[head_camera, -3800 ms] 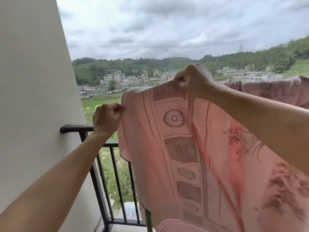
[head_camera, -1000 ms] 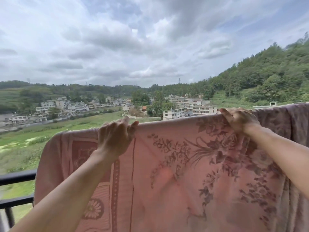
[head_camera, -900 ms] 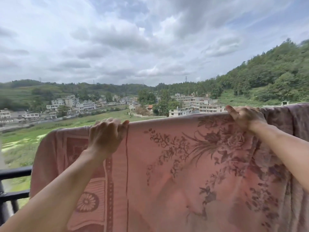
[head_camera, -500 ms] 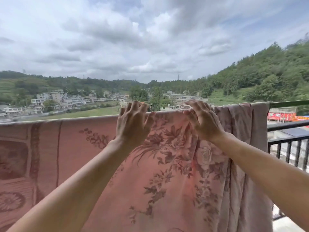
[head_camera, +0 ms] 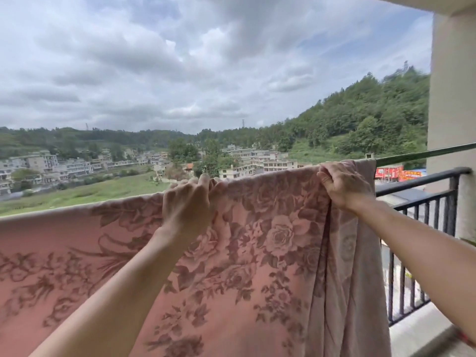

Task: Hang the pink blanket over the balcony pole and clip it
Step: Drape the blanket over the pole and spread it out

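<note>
The pink blanket [head_camera: 257, 253] with a dark rose pattern hangs over the pole, spread across the whole lower view. Its right end is bunched in vertical folds. The green pole [head_camera: 412, 155] shows bare only to the right of the blanket, running to the pillar. My left hand [head_camera: 186, 204] grips the blanket's top edge near the middle, fingers curled over it. My right hand [head_camera: 343, 185] grips the top edge near the bunched right end. No clip is in view.
A black metal balcony railing [head_camera: 422, 181] runs behind and below the pole on the right. A beige pillar [head_camera: 453, 99] stands at the far right. The balcony's concrete ledge [head_camera: 422, 328] lies at the lower right. Beyond are fields, buildings and a wooded hill.
The view has swung right along the pole, bringing the pillar into view. My right hand has slid to the blanket's bunched right end, and the hands are now farther apart on the top edge.
</note>
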`<state>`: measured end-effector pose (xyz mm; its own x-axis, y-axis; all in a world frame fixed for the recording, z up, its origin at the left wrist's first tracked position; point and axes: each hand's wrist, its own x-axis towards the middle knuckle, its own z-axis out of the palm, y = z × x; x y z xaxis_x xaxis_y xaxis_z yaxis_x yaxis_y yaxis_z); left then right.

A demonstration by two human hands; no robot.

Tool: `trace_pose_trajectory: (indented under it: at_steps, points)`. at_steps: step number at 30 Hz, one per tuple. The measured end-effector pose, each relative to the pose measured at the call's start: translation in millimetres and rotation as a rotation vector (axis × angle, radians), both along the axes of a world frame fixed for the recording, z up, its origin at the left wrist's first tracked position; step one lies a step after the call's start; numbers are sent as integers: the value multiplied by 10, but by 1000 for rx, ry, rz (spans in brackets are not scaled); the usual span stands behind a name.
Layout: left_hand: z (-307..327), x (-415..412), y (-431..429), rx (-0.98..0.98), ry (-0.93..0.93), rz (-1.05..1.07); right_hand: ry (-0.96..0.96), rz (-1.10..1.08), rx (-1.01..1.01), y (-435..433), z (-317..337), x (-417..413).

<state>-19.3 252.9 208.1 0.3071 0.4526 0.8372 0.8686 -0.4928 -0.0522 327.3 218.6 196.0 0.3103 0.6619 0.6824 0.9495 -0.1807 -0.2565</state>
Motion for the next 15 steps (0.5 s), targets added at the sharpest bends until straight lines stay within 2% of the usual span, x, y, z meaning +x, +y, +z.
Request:
trace_pose_trajectory:
  at_steps: [3, 6, 10, 12, 15]
  points:
    - [16, -8, 37, 29, 35, 14, 29, -71, -41, 121, 48, 438]
    - [108, 199, 100, -35, 12, -6, 148, -35, -51, 251, 192, 603]
    - [289, 913, 143, -7, 14, -140, 325, 65, 151, 234, 254, 770]
    - [342, 1385, 93, -14, 49, -234, 293, 54, 213, 167, 183, 979]
    - [346, 2033, 68, -73, 95, -343, 201, 19, 196, 68, 75, 1330]
